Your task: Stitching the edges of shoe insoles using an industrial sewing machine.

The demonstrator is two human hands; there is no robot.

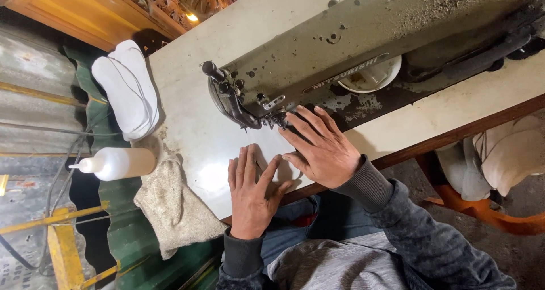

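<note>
A pale, cream-coloured piece of flat material (267, 168) is held down on the worn off-white table top (193, 125), just in front of the needle area of the grey-green, dust-covered industrial sewing machine (352, 34); its edges are hard to make out against the table. The left hand (252, 190) is laid flat on the piece, palm down, fingers stretched forward and slightly spread, the thumb angled out towards the other hand; nothing is pinched by it. The right hand (321, 148) is laid flat as well, just beside the left, its fingers spread and reaching to the dark presser foot (278, 120) under the machine head; whether the fingertips touch the foot cannot be told. Both wrists are covered by dark grey knitted sleeves (369, 185).

At the table's left edge a rough beige cloth (170, 205) is draped over the side; just beside it a white plastic squeeze bottle with a pointed nozzle (116, 163) is lying on its side; further back a pair of white shoe-sole-shaped pieces (128, 88) is stacked. A white round bowl (372, 77) is seen under the machine arm.
</note>
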